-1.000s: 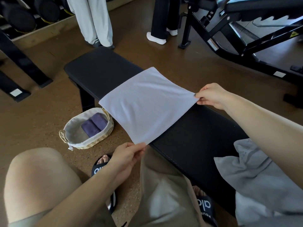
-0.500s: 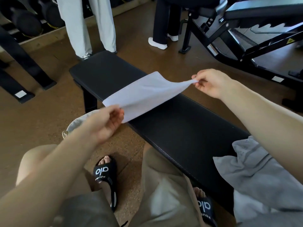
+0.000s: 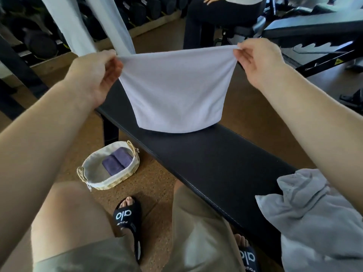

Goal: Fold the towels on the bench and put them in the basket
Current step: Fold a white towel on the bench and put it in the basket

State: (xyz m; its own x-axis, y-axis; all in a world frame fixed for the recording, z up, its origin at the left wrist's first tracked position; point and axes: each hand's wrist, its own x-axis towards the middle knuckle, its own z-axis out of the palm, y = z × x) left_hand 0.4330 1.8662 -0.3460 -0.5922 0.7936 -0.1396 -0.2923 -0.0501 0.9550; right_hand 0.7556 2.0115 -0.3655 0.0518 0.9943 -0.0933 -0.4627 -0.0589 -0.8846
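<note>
Towel (image 3: 174, 89) now lifted, seemingly folded double.

Black slides (image 3: 127, 220) on brown floor (image 3: 157, 185), dumbbell rack (image 3: 39, 36) behind

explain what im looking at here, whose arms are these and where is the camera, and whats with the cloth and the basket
There is no machine here. A person wears a wide-angle camera on the head, looking forward and down, so the two bare arms reaching in from the bottom are that person's own. The knees and black sandals below are theirs too.

The left hand and the right hand each pinch a top corner of a white towel and hold it up stretched between them. Its lower edge hangs right at the black bench; whether it touches is hard to tell.

A crumpled grey towel lies on the bench at the near right. On the floor to the left sits a woven basket with a folded purple towel inside. Other people's legs and gym equipment fill the background.
</note>
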